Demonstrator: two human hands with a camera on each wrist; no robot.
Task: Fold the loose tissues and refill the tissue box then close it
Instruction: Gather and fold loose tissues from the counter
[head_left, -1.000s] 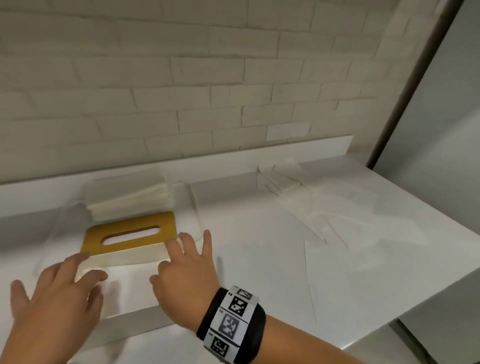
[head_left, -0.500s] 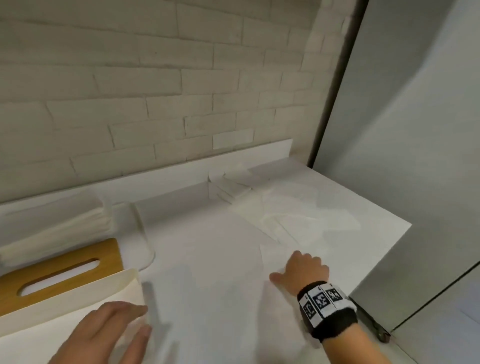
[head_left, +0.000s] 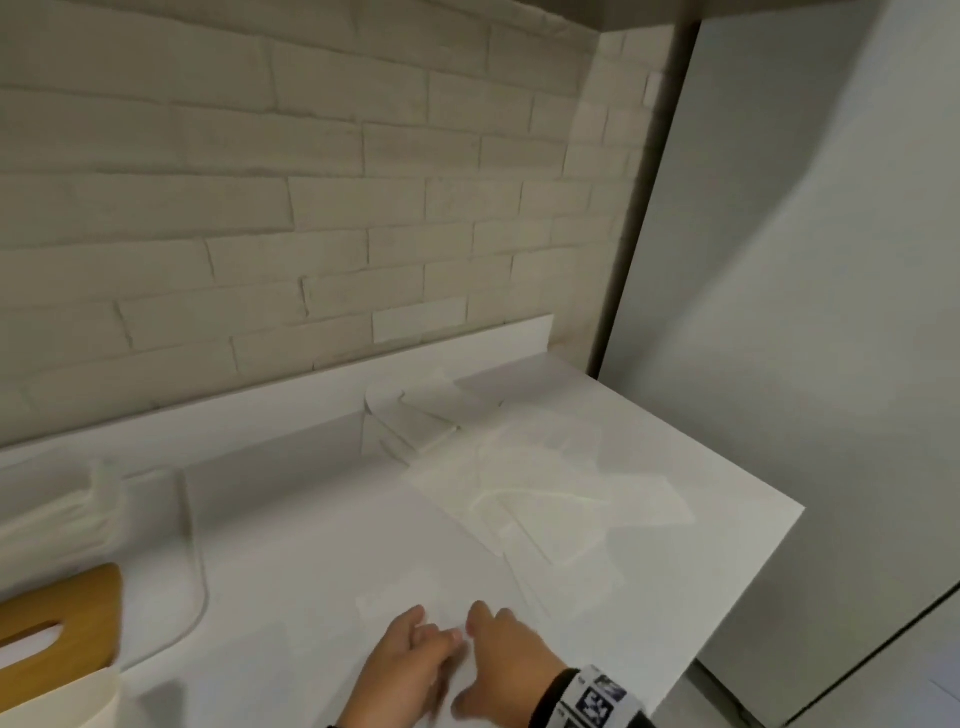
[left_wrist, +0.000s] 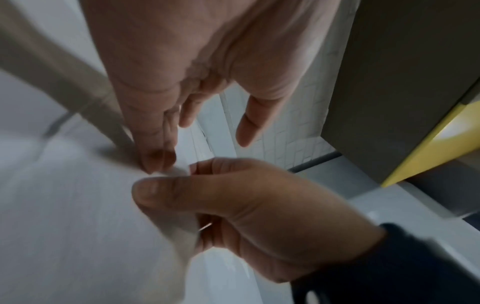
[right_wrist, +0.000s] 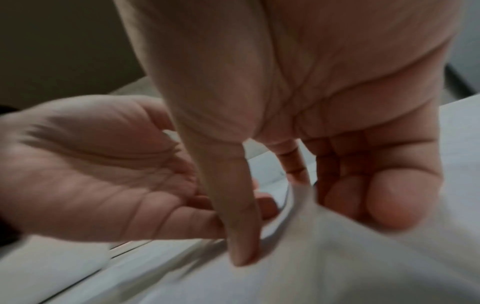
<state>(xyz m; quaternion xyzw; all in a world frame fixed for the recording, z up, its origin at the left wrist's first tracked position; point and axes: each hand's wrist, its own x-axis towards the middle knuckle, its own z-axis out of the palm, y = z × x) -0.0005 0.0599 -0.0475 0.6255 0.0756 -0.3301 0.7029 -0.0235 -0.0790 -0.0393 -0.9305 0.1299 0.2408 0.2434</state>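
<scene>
A loose white tissue lies flat near the front of the white counter. My right hand pinches its near edge between thumb and fingers, and the tissue bunches up there. My left hand is right beside it, its straight fingers touching the tissue, thumb held apart. The tissue box's wooden slotted lid shows at the far left, with a stack of tissues behind it.
Several loose tissues lie overlapping at the right, close to the counter's right edge. A small folded pile sits by the brick wall. A clear curved panel stands near the lid. A grey cabinet side bounds the right.
Both hands left the box. The right hand went to a loose tissue and now pinches it, and the left hand came across beside it. The head view swung right.
</scene>
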